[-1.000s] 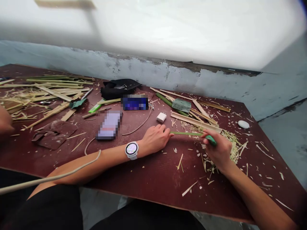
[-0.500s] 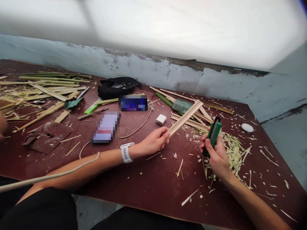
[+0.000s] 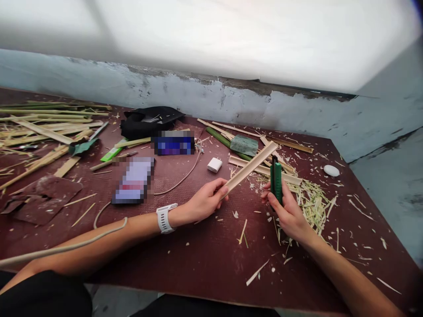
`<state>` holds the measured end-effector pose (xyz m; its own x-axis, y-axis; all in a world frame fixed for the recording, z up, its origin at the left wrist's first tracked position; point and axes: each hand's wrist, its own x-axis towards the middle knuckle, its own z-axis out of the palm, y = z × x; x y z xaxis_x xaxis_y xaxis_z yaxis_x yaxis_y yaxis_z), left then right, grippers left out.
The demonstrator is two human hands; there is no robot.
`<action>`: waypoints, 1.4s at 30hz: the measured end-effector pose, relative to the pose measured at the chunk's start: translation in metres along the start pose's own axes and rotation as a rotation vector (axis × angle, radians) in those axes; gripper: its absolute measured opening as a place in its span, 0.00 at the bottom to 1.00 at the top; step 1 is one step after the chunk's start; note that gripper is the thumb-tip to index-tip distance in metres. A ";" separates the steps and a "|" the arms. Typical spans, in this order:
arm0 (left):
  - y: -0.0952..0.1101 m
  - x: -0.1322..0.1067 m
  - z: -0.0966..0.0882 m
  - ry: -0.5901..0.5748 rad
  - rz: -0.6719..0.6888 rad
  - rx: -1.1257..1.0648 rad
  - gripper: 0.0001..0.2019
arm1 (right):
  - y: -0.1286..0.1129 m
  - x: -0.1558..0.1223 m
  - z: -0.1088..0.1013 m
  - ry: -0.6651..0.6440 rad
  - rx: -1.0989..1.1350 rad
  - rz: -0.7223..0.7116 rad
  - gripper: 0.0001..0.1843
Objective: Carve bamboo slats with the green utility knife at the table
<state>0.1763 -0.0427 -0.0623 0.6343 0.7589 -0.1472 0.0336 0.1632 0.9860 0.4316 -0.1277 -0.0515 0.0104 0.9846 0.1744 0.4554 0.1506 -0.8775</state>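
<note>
My left hand (image 3: 209, 199), with a white watch (image 3: 165, 218) on its wrist, grips the near end of a split bamboo strip (image 3: 253, 165). The strip slants up to the right, its hollowed pale side showing. Closed around a green utility knife (image 3: 276, 182) is my right hand (image 3: 289, 211). The knife stands nearly upright beside the strip's far part, and I cannot make out its blade clearly. Beneath and behind the right hand lies a heap of pale bamboo shavings (image 3: 315, 207).
Two phones, one lying (image 3: 134, 179) and one propped (image 3: 175, 144), are left of centre with a white charger (image 3: 214, 165) nearby. Bamboo strips (image 3: 49, 125) pile at the left. A black cloth item (image 3: 148, 121) and a white oval object (image 3: 331, 171) lie farther back. A cable (image 3: 66, 249) crosses my left forearm.
My right hand has moved left, turning the knife more upright and closer to the strip. My left hand keeps its hold. The view has shifted right; a hand at the left edge has left view.
</note>
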 end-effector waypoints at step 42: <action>0.004 -0.019 0.035 -0.047 -0.078 -0.395 0.23 | -0.015 -0.012 -0.004 0.067 -0.188 -0.021 0.23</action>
<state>0.1916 -0.0785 -0.0533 0.6768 0.7062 -0.2077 -0.2104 0.4559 0.8648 0.4285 -0.1423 -0.0385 0.0555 0.9723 0.2269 0.6142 0.1459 -0.7755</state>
